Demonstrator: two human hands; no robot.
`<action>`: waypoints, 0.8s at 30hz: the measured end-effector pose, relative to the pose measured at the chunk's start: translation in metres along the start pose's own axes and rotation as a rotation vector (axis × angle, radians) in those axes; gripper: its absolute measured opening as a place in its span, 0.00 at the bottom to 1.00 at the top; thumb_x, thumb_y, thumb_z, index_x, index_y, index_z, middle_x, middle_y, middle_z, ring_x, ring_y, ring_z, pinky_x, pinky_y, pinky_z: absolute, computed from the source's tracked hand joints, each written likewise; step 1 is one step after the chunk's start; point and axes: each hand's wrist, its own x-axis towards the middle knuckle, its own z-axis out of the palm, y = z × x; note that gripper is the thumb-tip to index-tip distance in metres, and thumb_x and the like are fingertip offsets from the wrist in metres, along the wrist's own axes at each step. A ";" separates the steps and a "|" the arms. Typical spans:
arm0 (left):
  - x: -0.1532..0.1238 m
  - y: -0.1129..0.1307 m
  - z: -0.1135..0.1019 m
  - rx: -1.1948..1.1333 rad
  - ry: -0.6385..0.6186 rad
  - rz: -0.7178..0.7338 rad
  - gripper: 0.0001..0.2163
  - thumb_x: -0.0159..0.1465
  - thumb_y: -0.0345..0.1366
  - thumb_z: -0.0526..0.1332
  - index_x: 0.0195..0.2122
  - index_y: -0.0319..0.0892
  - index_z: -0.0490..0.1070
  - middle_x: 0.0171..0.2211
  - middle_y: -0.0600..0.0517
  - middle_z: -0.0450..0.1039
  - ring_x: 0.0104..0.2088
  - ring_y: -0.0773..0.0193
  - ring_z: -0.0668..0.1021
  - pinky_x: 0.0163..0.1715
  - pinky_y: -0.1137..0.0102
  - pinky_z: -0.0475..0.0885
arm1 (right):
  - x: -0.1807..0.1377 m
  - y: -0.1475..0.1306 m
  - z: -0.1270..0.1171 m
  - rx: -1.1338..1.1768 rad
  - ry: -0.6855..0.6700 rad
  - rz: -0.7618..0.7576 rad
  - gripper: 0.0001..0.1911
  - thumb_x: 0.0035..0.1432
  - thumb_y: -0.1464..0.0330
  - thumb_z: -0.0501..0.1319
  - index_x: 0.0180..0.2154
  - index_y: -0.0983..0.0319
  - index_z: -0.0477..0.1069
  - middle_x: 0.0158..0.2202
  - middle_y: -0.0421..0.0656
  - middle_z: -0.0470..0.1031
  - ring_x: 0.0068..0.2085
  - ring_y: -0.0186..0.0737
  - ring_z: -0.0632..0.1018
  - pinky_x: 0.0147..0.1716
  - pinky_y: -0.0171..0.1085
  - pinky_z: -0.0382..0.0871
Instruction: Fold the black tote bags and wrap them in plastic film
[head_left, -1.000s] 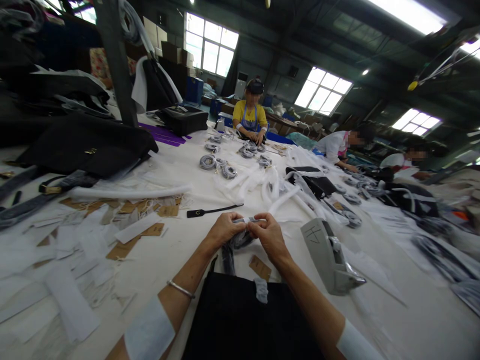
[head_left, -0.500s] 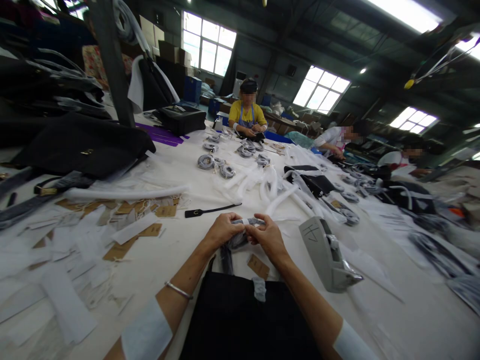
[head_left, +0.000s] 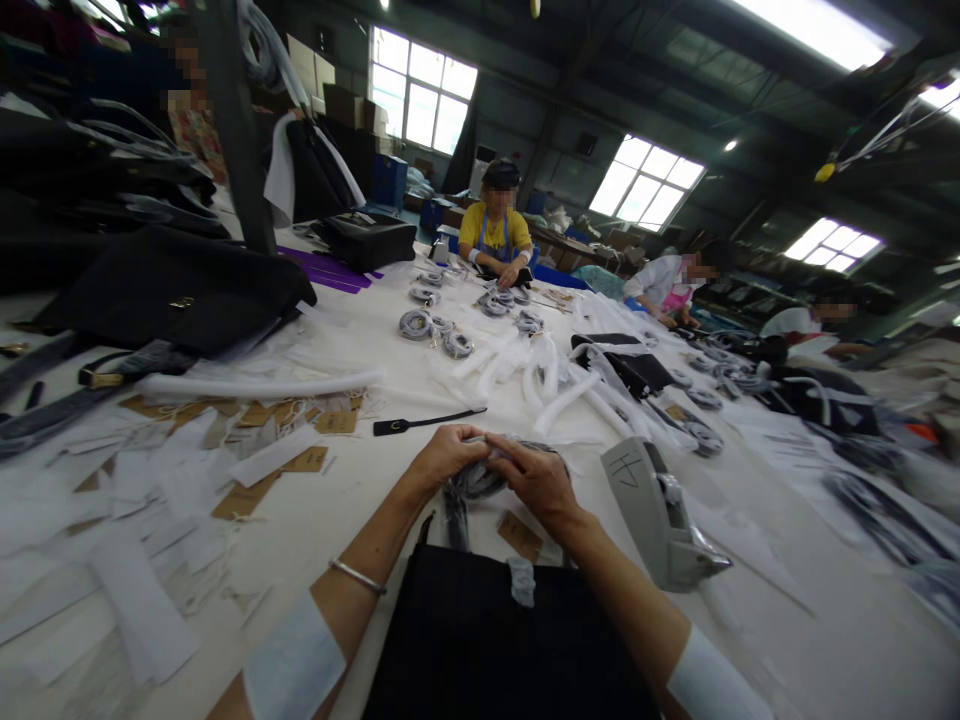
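My left hand point(head_left: 448, 455) and my right hand point(head_left: 534, 478) meet above the white table point(head_left: 360, 500), both closed on a coiled grey strap point(head_left: 477, 482) wrapped in clear film. The strap's dark end hangs down toward a black bag point(head_left: 487, 640) lying in front of me. A brown paper tag point(head_left: 521, 536) lies just under my right wrist. A grey tape dispenser point(head_left: 660, 515) stands to the right of my hands.
White foam strips and brown tags point(head_left: 247, 465) litter the left side. A black strap piece point(head_left: 427, 421) lies beyond my hands. Black bags point(head_left: 172, 290) pile up at the left. Three people work at the far end and right side.
My right hand has slid left over the top of the strap bundle, covering the white tape band that showed before. My left hand keeps its grip.
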 end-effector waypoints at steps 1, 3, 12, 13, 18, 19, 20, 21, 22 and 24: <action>0.000 0.001 0.000 -0.010 -0.001 0.003 0.11 0.50 0.35 0.63 0.33 0.36 0.76 0.26 0.53 0.75 0.25 0.70 0.73 0.27 0.75 0.66 | 0.002 -0.001 -0.003 -0.044 -0.046 -0.043 0.20 0.61 0.64 0.60 0.55 0.49 0.69 0.40 0.41 0.81 0.39 0.42 0.80 0.41 0.36 0.69; 0.000 0.001 0.000 -0.023 -0.013 0.005 0.11 0.50 0.34 0.63 0.34 0.36 0.76 0.27 0.53 0.75 0.25 0.70 0.73 0.28 0.75 0.67 | 0.005 -0.003 -0.008 -0.159 -0.129 -0.075 0.23 0.61 0.65 0.60 0.58 0.48 0.66 0.44 0.43 0.80 0.42 0.45 0.80 0.40 0.37 0.69; 0.003 -0.008 -0.003 0.039 -0.067 -0.044 0.17 0.51 0.42 0.67 0.38 0.36 0.75 0.30 0.51 0.75 0.29 0.65 0.75 0.31 0.72 0.68 | 0.028 -0.021 -0.016 -0.609 -0.320 0.042 0.15 0.59 0.65 0.60 0.49 0.56 0.70 0.35 0.48 0.81 0.38 0.50 0.81 0.35 0.39 0.66; 0.005 -0.010 -0.003 0.051 -0.044 -0.031 0.18 0.51 0.42 0.67 0.39 0.36 0.74 0.32 0.50 0.76 0.31 0.63 0.76 0.33 0.71 0.69 | 0.034 -0.021 -0.017 -0.627 -0.325 0.072 0.12 0.59 0.66 0.60 0.46 0.58 0.72 0.35 0.50 0.80 0.39 0.51 0.80 0.35 0.39 0.66; 0.013 -0.014 -0.009 0.320 0.361 0.059 0.21 0.50 0.35 0.67 0.45 0.35 0.70 0.46 0.42 0.73 0.48 0.54 0.74 0.49 0.63 0.68 | 0.051 -0.011 -0.019 -0.651 -0.275 0.167 0.25 0.58 0.65 0.63 0.56 0.61 0.63 0.39 0.53 0.79 0.39 0.51 0.80 0.35 0.40 0.66; 0.013 -0.013 -0.011 0.363 0.403 0.073 0.20 0.51 0.35 0.66 0.45 0.36 0.70 0.47 0.42 0.73 0.49 0.54 0.74 0.51 0.63 0.67 | 0.052 -0.008 -0.019 -0.644 -0.265 0.172 0.27 0.58 0.64 0.63 0.57 0.60 0.61 0.39 0.52 0.79 0.39 0.50 0.80 0.35 0.39 0.66; 0.013 -0.012 -0.014 0.391 0.416 0.085 0.18 0.53 0.34 0.65 0.45 0.36 0.71 0.47 0.42 0.73 0.49 0.54 0.74 0.51 0.62 0.67 | 0.051 -0.005 -0.019 -0.634 -0.261 0.172 0.25 0.59 0.64 0.62 0.57 0.59 0.63 0.40 0.51 0.79 0.40 0.49 0.80 0.35 0.39 0.66; 0.013 -0.010 -0.015 0.405 0.411 0.096 0.17 0.54 0.34 0.64 0.45 0.37 0.71 0.46 0.42 0.74 0.48 0.54 0.75 0.51 0.62 0.68 | 0.049 -0.003 -0.019 -0.622 -0.261 0.165 0.21 0.59 0.64 0.61 0.54 0.58 0.66 0.40 0.50 0.79 0.40 0.48 0.80 0.35 0.38 0.66; 0.013 -0.009 -0.017 0.416 0.394 0.109 0.15 0.55 0.34 0.63 0.45 0.37 0.72 0.46 0.43 0.74 0.48 0.55 0.75 0.51 0.62 0.68 | 0.047 0.000 -0.018 -0.606 -0.266 0.152 0.16 0.60 0.65 0.60 0.50 0.57 0.69 0.41 0.49 0.79 0.40 0.48 0.79 0.35 0.38 0.66; 0.012 -0.009 -0.017 0.456 0.336 0.157 0.15 0.57 0.35 0.61 0.46 0.38 0.72 0.47 0.43 0.74 0.49 0.55 0.75 0.52 0.62 0.68 | 0.043 0.004 -0.013 -0.568 -0.284 0.111 0.11 0.61 0.66 0.59 0.45 0.57 0.73 0.43 0.48 0.78 0.42 0.47 0.78 0.37 0.38 0.66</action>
